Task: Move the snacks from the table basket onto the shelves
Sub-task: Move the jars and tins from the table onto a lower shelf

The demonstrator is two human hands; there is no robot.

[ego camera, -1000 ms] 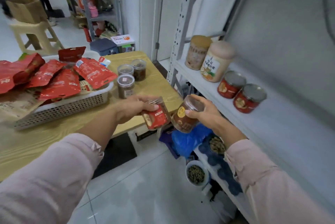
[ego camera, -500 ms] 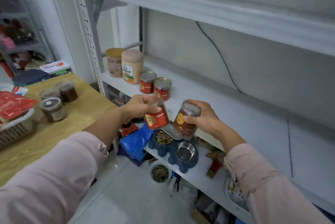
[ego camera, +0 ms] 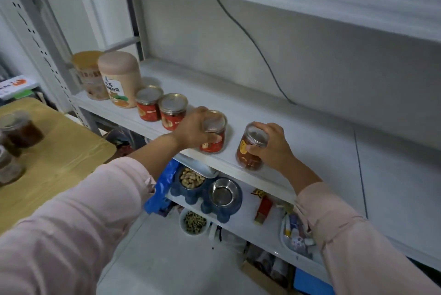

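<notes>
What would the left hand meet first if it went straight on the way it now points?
Gripping the red-labelled jar, the left hand points across bare shelf; probably the back wall comes first, though depth is unclear.

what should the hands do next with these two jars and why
Probably release both and pull back. The left hand grips the red jar and the right hand grips the brown jar, and both jars already seem to sit on the shelf, in line with the two red cans.
</notes>
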